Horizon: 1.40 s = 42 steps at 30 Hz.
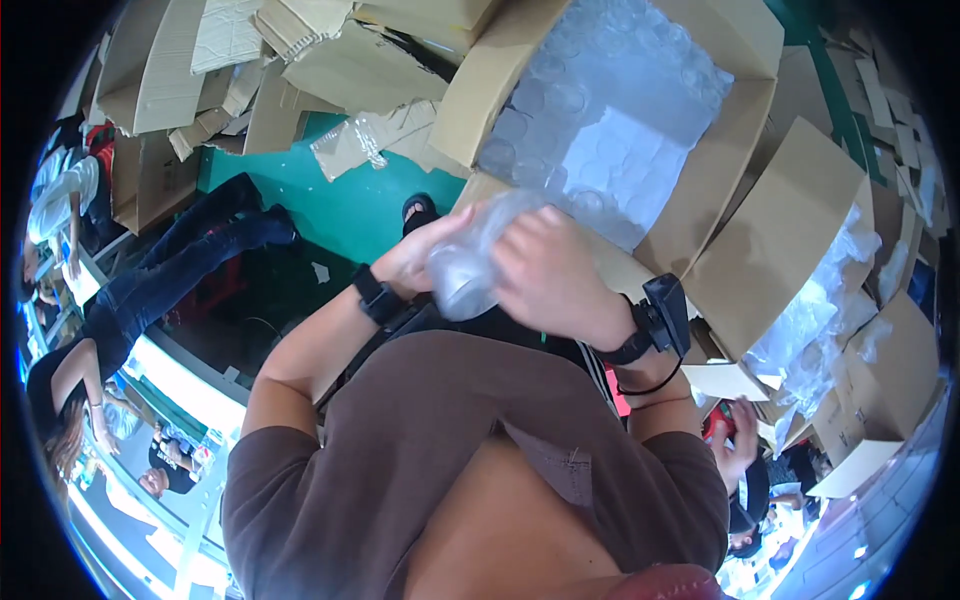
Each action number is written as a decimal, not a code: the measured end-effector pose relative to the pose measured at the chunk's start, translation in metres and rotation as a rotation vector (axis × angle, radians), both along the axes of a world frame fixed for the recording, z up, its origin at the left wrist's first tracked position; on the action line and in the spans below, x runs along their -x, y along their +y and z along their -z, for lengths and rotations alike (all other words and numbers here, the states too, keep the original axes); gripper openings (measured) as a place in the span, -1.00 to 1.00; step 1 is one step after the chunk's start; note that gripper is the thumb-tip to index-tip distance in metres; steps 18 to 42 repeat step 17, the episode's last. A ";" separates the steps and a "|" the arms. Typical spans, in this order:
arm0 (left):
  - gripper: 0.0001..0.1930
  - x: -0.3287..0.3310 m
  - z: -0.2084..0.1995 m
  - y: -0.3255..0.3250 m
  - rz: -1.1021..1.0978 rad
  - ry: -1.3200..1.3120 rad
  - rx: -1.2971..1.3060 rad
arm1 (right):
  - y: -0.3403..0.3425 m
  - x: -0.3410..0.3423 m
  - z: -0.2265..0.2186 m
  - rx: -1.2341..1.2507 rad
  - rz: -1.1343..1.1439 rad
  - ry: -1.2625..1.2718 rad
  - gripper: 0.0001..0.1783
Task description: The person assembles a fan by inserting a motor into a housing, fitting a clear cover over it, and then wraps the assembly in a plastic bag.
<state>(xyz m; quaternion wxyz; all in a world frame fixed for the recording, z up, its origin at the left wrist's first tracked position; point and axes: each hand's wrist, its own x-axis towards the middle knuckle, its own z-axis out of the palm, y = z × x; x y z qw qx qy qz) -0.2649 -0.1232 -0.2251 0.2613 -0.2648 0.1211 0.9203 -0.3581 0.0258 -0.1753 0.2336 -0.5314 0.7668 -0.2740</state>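
In front of my chest, between both hands, is a clear, shiny, rounded item in crinkled plastic wrap (466, 278); motion blurs it and I cannot tell its exact kind. My left hand (425, 252) grips its left side, with the fingers partly behind it. My right hand (548, 268) is curled over its right side, fingers bent against the plastic. Just beyond the hands stands an open cardboard box (478, 95). Inside it lie many clear round plastic pieces (540, 100) in rows, some beneath a pale translucent sheet (620, 145).
To the right, another open carton (790, 235) overflows with clear plastic bags (815, 310). Flattened and torn cardboard (365, 70) is heaped at the far left on the green floor (330, 210). A person's dark-trousered legs (200, 245) extend at the left; another person's hand (737, 440) shows at lower right.
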 end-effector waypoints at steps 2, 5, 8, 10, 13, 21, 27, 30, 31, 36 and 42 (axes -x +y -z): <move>-0.44 -0.004 -0.007 0.001 0.044 0.041 0.000 | 0.005 0.008 -0.012 0.107 -0.145 -0.068 -0.76; -0.37 0.000 -0.016 0.008 0.095 0.069 -0.027 | 0.008 0.035 -0.024 0.268 -0.298 -0.264 -0.79; -0.31 0.000 -0.005 0.010 0.105 0.177 -0.101 | 0.016 0.077 -0.001 0.695 -0.184 -0.838 -0.87; -0.28 -0.001 -0.006 0.010 0.112 0.217 -0.133 | -0.005 0.122 0.039 0.760 0.501 -0.849 -0.86; -0.23 0.027 -0.011 0.005 0.355 0.336 -0.129 | 0.034 0.203 0.225 0.077 0.791 -0.057 -0.50; -0.21 0.021 -0.007 0.004 0.234 0.398 -0.206 | -0.004 0.191 0.250 -0.631 0.715 -0.063 -0.17; -0.21 0.021 -0.007 0.004 0.234 0.398 -0.206 | -0.004 0.191 0.250 -0.631 0.715 -0.063 -0.17; -0.21 0.021 -0.007 0.004 0.234 0.398 -0.206 | -0.004 0.191 0.250 -0.631 0.715 -0.063 -0.17; -0.21 0.021 -0.007 0.004 0.234 0.398 -0.206 | -0.004 0.191 0.250 -0.631 0.715 -0.063 -0.17; -0.21 0.021 -0.007 0.004 0.234 0.398 -0.206 | -0.004 0.191 0.250 -0.631 0.715 -0.063 -0.17; -0.21 0.021 -0.007 0.004 0.234 0.398 -0.206 | -0.004 0.191 0.250 -0.631 0.715 -0.063 -0.17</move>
